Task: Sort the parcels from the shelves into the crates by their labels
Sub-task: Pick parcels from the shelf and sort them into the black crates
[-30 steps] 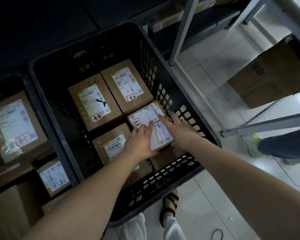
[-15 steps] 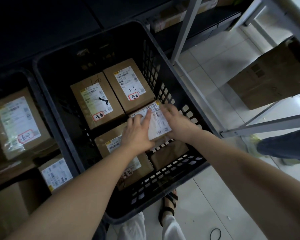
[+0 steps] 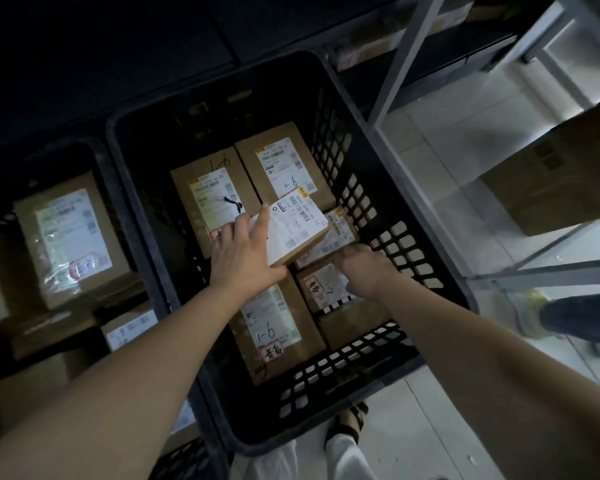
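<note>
Crate (image 3: 329, 126) of labelled boxes (image 3: 278, 164); left hand (image 3: 246, 251) grips tilted, white-labelled small parcel (image 3: 297, 226), hiding fingers of right hand (image 3: 364, 268), grasp indeterminate.

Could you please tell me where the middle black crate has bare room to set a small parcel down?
A strip of bare floor shows between the left wall of the black crate and the back-left parcel and front-left parcel. The band behind the back-right parcel is too dark to judge. The right side is crowded: parcels overlap under the right hand.
</note>
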`<state>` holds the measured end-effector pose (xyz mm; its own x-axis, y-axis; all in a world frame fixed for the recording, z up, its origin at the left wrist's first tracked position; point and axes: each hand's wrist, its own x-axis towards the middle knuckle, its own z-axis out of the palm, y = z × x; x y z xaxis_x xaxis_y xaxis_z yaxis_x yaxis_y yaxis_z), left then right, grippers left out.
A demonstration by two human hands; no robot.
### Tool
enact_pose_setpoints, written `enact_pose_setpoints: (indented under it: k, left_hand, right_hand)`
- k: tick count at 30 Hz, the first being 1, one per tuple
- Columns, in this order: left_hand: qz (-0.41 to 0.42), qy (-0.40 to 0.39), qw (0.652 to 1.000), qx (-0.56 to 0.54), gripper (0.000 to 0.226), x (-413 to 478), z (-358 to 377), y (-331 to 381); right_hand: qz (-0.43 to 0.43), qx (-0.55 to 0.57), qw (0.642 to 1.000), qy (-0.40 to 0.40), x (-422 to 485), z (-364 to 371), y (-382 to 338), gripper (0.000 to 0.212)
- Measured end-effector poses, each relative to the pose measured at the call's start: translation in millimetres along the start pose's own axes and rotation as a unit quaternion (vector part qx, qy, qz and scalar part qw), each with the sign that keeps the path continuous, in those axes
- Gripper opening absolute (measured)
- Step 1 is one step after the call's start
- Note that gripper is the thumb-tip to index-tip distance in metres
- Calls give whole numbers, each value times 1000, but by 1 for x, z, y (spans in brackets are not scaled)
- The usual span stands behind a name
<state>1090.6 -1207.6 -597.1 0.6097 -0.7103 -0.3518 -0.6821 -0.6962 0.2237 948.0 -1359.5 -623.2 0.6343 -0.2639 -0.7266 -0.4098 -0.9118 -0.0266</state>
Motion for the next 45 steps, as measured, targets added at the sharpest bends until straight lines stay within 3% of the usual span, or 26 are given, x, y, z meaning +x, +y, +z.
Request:
enact_pose_setpoints:
  k: [4, 12, 24, 32, 38, 45]
  left_hand:
    - [18, 10, 1000, 14, 111, 3, 5, -4]
    - [20, 37, 999, 11, 110, 4, 10, -5]
    - [-12, 34, 999, -28, 113, 5, 12, -2]
    - [-96, 54, 988, -109, 112, 3, 5, -1]
    - [-69, 35, 993, -87, 113, -4, 13, 2]
    - [-65, 58, 992, -90, 111, -2, 20, 5]
  right_hand:
    - [-13, -64, 998, -2, 17, 11, -11, 54]
    - [-32, -141, 989, 22, 33, 26, -13, 91]
    - [-127, -207, 969, 49, 37, 25, -11, 83]
    - [-138, -164, 976, 31, 34, 14, -11, 65]
    - [-131, -232, 962, 52, 35, 29, -8, 79]
    - [-120, -229, 966, 6, 42, 32, -10, 102]
